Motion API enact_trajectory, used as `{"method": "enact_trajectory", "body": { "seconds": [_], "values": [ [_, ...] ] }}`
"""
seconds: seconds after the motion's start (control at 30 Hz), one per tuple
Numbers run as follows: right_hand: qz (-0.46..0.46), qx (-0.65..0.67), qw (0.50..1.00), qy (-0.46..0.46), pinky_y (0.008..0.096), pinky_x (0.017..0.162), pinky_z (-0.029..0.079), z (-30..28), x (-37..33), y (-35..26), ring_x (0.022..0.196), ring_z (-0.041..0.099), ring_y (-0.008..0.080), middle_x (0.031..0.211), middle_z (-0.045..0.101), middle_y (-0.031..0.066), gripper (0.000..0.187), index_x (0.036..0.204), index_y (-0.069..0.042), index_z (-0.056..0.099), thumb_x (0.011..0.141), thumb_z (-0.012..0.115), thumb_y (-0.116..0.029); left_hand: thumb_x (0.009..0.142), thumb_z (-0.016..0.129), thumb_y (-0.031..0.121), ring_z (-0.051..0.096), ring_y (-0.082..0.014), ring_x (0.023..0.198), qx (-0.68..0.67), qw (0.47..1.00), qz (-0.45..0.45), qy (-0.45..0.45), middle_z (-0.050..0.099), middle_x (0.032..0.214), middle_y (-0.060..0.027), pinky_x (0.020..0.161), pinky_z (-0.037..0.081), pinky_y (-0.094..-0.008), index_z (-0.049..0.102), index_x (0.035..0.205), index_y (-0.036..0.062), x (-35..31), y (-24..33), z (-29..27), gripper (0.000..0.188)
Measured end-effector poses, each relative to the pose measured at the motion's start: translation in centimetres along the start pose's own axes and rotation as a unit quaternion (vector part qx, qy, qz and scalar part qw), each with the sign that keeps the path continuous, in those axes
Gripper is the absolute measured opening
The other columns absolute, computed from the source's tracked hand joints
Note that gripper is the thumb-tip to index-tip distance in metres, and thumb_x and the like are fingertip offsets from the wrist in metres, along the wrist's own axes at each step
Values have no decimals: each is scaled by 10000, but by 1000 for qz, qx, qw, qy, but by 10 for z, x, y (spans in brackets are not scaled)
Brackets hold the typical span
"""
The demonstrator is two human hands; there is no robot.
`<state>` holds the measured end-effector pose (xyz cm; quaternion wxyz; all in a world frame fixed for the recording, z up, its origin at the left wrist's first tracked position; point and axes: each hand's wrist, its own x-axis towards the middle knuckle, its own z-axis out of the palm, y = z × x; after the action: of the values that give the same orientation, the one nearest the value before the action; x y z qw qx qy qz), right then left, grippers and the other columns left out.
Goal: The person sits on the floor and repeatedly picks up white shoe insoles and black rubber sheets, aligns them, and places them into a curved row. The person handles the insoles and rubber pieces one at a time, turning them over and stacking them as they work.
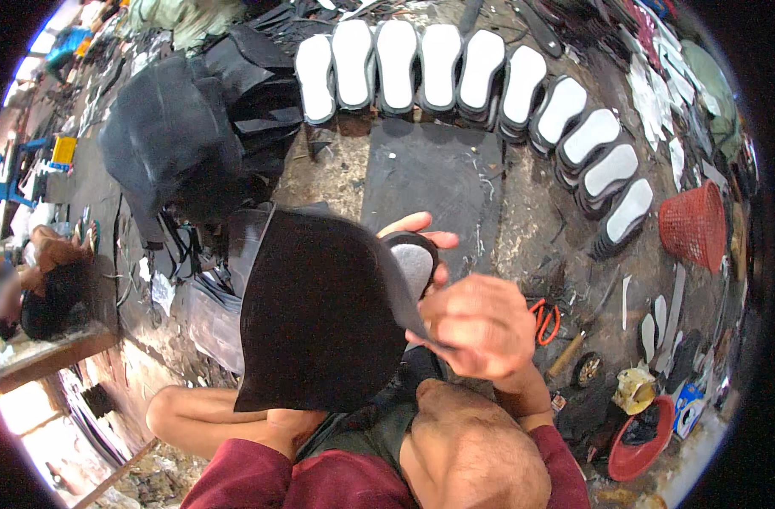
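Observation:
A large black sheet [320, 314], like leather or rubber, hangs over my lap and hides most of my left forearm. My right hand [481, 327], slightly blurred, pinches the sheet's right edge. Behind that edge, the fingers of my left hand [417, 225] wrap round a black insole with a grey face [415, 265]; its lower part is covered by the sheet. Beyond my hands a dark flat board [430, 178] lies on the floor. Stacks of black insoles with white tops [441, 64] curve in an arc from the far middle to the right.
A heap of black sheets [180, 127] lies at the far left. On the right are a red basket [693, 225], orange-handled scissors [547, 322], a wooden-handled tool [565, 355] and a red bowl [638, 458]. Another person [52, 263] sits at the left edge.

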<state>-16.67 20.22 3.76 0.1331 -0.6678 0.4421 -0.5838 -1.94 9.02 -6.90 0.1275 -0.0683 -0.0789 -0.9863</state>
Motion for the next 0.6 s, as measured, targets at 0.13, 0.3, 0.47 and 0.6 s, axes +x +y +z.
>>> {"method": "enact_trajectory", "body": {
  "seconds": [0.13,0.3,0.47,0.6],
  "values": [
    [101,-52,989,95,335,611,528,-2,-10,4,697,675,244,852,720,91,242,895,-45,679,722,845,-12,998,481,535,439,-412,1376,40,978,45,201,366,1512,-287,1111,446,-496,300,1523,59,7,-31,49,731],
    [218,-38,962,160,331,673,539,9,-19,7,750,689,242,846,721,102,226,883,-25,687,728,847,15,1009,517,455,441,-376,1379,104,961,55,250,341,1517,-305,1123,441,-446,312,1501,-4,14,-22,67,703],
    [248,-46,951,180,334,671,545,14,-18,9,719,689,239,786,713,99,201,838,-17,689,725,852,15,1005,533,436,487,-358,1333,142,952,65,264,366,1518,-281,1121,437,-432,361,1483,-7,13,-26,54,674],
    [240,-118,942,205,336,760,547,23,-31,22,916,677,229,1074,645,105,511,1113,-29,639,681,909,-66,1012,517,424,466,-368,1355,193,941,135,242,374,1529,-253,1153,398,-434,356,1492,-8,15,-33,29,666]
  ]
}}
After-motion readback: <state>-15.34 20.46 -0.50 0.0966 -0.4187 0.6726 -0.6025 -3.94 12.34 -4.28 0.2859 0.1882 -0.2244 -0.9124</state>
